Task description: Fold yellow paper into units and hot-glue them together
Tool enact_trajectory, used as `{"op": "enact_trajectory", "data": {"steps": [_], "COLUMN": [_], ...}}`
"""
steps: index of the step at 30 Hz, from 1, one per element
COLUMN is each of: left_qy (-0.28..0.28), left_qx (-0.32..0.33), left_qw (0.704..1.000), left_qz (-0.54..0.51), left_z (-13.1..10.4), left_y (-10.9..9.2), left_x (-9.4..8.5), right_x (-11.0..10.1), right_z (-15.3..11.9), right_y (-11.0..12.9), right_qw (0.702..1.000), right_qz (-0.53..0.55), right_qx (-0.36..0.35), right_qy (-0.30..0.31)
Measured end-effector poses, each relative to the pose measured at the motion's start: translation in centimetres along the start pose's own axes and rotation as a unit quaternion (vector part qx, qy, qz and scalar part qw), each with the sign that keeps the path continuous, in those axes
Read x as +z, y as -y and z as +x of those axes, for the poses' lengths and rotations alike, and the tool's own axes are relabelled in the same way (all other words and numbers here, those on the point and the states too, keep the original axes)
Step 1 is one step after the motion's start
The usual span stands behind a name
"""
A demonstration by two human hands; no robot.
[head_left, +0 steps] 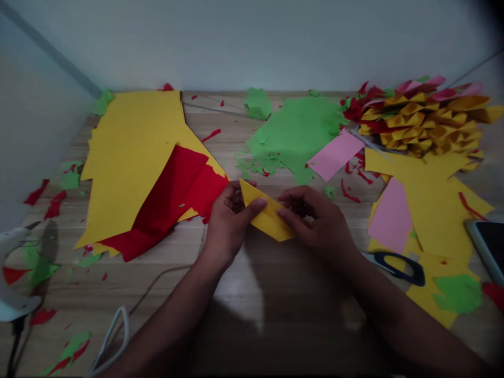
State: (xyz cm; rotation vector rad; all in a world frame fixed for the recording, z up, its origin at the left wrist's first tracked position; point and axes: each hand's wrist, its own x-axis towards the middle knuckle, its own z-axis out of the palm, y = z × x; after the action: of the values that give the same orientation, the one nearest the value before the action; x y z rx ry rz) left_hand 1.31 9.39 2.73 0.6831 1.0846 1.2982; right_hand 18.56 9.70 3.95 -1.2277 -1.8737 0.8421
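Observation:
A folded piece of yellow paper (271, 216), shaped like a slim boat, is held between both hands above the table. My left hand (232, 218) pinches its left part, thumb on the near face and fingers behind. At its right part, my right hand (315, 215) grips with the thumb on the paper and the fingers curled; some fingertips are hidden. Left of my left hand lie large yellow sheets (129, 136) with crumpled red paper (169, 205) on top. Beyond the hands is a torn green sheet (293, 131) beside a pink paper rectangle (335, 155).
A pile of folded yellow paper pieces (425, 126) stands at the back right. Scissors (401, 265) lie on yellow scraps (437, 210) near a phone-like device (488, 244). A white curved object (18, 275) with a cable stands at left. Torn scraps litter the wooden table (220, 320).

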Motion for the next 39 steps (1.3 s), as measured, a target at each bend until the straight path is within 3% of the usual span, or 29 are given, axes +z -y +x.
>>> {"op": "enact_trajectory", "data": {"steps": [3,7,11,14,18,21,29,35,39], "left_qy": [-0.022,-0.035,-0.053,-0.028,0.025,0.032,0.014,0.065,0.074], "left_qx": [0.004,0.002,0.017,-0.010,-0.029,-0.018,-0.033,-0.035,-0.023], "left_qw": [0.999,0.998,0.995,0.997,0.999,0.999,0.999,0.995,0.993], "left_qz": [-0.027,-0.057,-0.082,-0.065,-0.009,0.011,0.013,0.065,0.093], "left_z": [-0.1,-0.1,0.0,-0.1,-0.4,-0.6,-0.5,-0.3,-0.5], "left_y": [-0.2,-0.3,-0.4,-0.4,-0.5,-0.6,-0.5,-0.4,-0.6], "left_x": [0.2,0.4,0.2,0.1,0.4,0.5,0.5,0.0,0.1], "right_x": [0.1,-0.4,-2.0,-2.7,-1.8,-1.1,-1.7,-1.4,-1.1], "right_z": [0.0,0.0,0.1,0.2,0.3,0.3,0.2,0.2,0.3], "right_y": [-0.1,0.2,1.1,1.3,0.4,-0.3,-0.1,0.0,0.2], "right_qw": [1.000,0.995,0.982,0.967,0.962,0.960,0.955,0.949,0.960], "right_qz": [0.000,0.071,0.107,0.103,0.088,0.076,0.012,-0.028,0.000], "right_qx": [-0.004,0.048,-0.014,-0.052,-0.137,-0.193,-0.207,-0.187,-0.153], "right_qy": [0.017,0.051,0.152,0.227,0.217,0.189,0.212,0.252,0.235]}}
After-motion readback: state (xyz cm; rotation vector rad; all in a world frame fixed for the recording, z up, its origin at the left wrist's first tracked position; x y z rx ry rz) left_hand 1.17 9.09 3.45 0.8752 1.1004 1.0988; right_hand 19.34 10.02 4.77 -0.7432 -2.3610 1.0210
